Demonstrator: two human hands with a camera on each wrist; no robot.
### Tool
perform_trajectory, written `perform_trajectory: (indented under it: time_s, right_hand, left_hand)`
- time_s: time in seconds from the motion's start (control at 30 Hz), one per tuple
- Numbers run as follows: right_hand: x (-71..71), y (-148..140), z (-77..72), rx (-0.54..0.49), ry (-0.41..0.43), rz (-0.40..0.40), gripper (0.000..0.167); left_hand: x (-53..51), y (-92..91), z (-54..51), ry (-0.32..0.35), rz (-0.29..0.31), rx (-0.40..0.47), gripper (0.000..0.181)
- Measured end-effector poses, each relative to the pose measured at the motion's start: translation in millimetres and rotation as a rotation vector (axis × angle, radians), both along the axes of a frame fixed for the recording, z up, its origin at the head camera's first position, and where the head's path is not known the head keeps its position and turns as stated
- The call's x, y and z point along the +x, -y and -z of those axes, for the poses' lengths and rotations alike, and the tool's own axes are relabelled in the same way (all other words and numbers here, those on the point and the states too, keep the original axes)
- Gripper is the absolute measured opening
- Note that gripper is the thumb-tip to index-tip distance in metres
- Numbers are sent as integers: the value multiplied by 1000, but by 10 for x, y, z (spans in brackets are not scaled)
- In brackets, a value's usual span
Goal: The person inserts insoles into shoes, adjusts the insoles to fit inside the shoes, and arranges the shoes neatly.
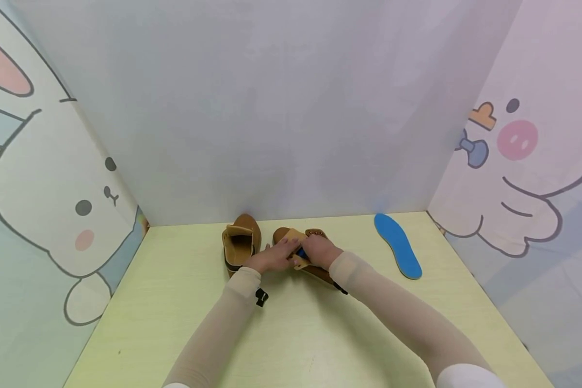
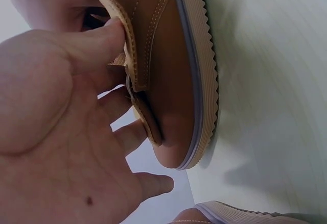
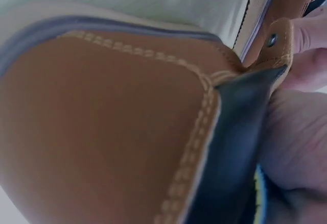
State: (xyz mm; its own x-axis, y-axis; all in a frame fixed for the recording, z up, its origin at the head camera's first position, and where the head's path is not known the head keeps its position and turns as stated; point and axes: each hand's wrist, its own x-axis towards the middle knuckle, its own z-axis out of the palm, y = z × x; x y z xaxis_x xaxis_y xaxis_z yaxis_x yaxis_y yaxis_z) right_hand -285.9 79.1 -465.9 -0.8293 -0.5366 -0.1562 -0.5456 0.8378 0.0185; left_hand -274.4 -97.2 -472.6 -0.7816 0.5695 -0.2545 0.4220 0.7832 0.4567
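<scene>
A brown leather shoe (image 1: 317, 271) lies tilted on the table under both hands. My left hand (image 1: 276, 256) holds its upper, the thumb against the stitched flap (image 2: 127, 45) and the other fingers spread along the tongue side. My right hand (image 1: 320, 250) reaches into the shoe's opening, its fingertips hidden inside. Between the hands shows a blue insole (image 1: 300, 252), partly inside the shoe; its edge appears beside my right hand in the right wrist view. Whether the right fingers pinch it is hidden.
A second brown shoe (image 1: 239, 249) stands left, opening up, near the back wall. Another blue insole (image 1: 399, 245) lies flat at the right. A black strap end (image 1: 261, 297) pokes out by the left forearm. Printed cloth walls (image 1: 291, 108) enclose the table (image 1: 291, 345) at back and sides.
</scene>
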Motion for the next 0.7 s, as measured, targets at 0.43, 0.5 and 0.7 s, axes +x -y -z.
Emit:
perform_trajectory:
  time_s: [0.43,0.5,0.7]
  right_hand:
    - [-19,-133,44,-89,46,-92,8]
    - [-42,-149,57,-105,67,-115,13]
    - [-103,-170,71,-115,117,-126,24]
  left_hand:
    - [-18,9,40,-2,18,4,64]
    - [-19,5,37,-4,22,0,64]
    - [-15,7,24,-1,18,7,64]
